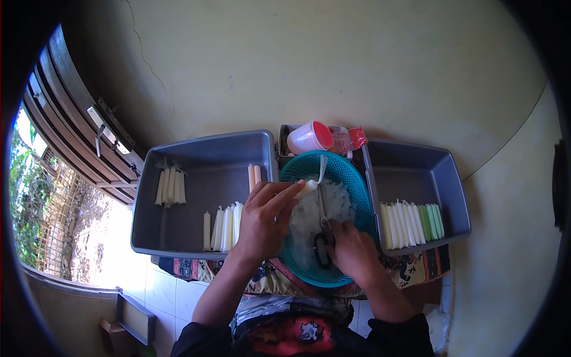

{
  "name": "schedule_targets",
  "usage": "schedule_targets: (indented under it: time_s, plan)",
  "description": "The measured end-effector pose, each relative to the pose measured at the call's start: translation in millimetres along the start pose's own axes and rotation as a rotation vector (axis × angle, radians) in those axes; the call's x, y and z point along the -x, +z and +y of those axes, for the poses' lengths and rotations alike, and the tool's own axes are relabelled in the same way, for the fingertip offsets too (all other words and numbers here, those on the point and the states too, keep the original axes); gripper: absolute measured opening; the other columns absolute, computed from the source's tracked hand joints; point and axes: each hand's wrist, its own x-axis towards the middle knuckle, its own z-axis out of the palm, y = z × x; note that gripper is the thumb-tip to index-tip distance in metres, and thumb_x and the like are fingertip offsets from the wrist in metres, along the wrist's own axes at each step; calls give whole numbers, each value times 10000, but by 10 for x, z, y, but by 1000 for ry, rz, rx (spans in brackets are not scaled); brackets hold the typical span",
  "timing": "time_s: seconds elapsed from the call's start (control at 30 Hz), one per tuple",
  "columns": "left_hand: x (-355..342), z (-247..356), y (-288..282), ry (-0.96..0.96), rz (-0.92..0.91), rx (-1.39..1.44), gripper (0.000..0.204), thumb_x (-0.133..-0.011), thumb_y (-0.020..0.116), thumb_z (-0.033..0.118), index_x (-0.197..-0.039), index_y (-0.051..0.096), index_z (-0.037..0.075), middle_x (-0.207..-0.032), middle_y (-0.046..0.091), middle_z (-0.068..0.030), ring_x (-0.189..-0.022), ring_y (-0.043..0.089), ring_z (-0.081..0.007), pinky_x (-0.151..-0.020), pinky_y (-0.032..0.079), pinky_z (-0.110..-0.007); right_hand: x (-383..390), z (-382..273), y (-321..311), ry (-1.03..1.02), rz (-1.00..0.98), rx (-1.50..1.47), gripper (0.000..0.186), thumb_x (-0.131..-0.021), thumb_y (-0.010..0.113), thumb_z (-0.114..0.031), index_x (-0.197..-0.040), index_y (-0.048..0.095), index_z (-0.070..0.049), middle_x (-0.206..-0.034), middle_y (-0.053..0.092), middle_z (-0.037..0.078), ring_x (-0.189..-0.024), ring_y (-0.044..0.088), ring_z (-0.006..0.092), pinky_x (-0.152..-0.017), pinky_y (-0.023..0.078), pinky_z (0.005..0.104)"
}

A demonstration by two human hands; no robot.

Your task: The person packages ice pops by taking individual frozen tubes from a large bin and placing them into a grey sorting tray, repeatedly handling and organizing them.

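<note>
My left hand [267, 214] is closed on a cream-white filled plastic tube [307, 189], whose thin clear loose end [323, 166] sticks up. My right hand [352, 253] is closed on black-handled scissors [324, 217], their blades pointing up at that plastic end beside the tube; whether they touch it is too small to tell. Both hands are over a teal perforated basket [292, 273] holding a heap of translucent plastic pieces [303, 235].
Grey tubs at left [200, 137] and right [413, 152] hold several cream, peach and green tubes. Behind the basket sit a pink-white container [303, 140] and red packet [357, 137] in a tray. A patterned cloth [422, 268] lies underneath. An open door [89, 131] is at left.
</note>
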Motion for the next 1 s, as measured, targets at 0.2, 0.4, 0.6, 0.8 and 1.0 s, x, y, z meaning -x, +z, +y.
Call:
schedule_targets:
  time_s: [0.2, 0.4, 0.6, 0.8, 1.0]
  plan:
    - [27, -34, 7, 27, -11, 12, 477, -879, 822, -50, -1324, 810, 121, -1108, 776, -104, -1001, 708, -306, -880, 592, -440, -86, -11, 252, 77, -18, -26, 591, -902, 831, -252, -1403, 588, -53, -1128, 701, 242, -877, 756, 504, -764, 626, 585]
    - [46, -52, -36, 28, -11, 6, 442, -893, 764, -48, -1311, 803, 89, -1133, 750, -113, -1037, 693, -321, -924, 581, -466, -72, 44, 198, 83, 42, -83, 610, -914, 776, -155, -1445, 529, 14, -1179, 693, 281, -970, 744, 516, -862, 616, 582]
    - [81, -89, -26, 24, 20, -40, 476, -860, 747, -52, -1302, 817, 111, -1141, 754, -108, -1036, 724, -323, -933, 580, -473, 89, 65, -58, 36, 190, -242, 598, -872, 823, -84, -1428, 623, 5, -1145, 719, 250, -1014, 742, 433, -909, 589, 499]
    - [98, -116, -56, 5, 24, -132, 506, -830, 729, -45, -1296, 826, 128, -1150, 761, -96, -1054, 735, -319, -962, 560, -455, 288, -59, -308, 12, 209, -454, 580, -875, 853, -92, -1434, 699, -86, -1107, 718, 200, -991, 751, 388, -902, 592, 472]
    - [84, -118, -59, -68, 92, -190, 417, -866, 782, -56, -1220, 863, 149, -1089, 768, -69, -965, 724, -298, -884, 566, -450, 348, -33, -406, -16, 179, -476, 721, -845, 930, -134, -1520, 678, -116, -1097, 724, 163, -951, 755, 314, -857, 596, 438]
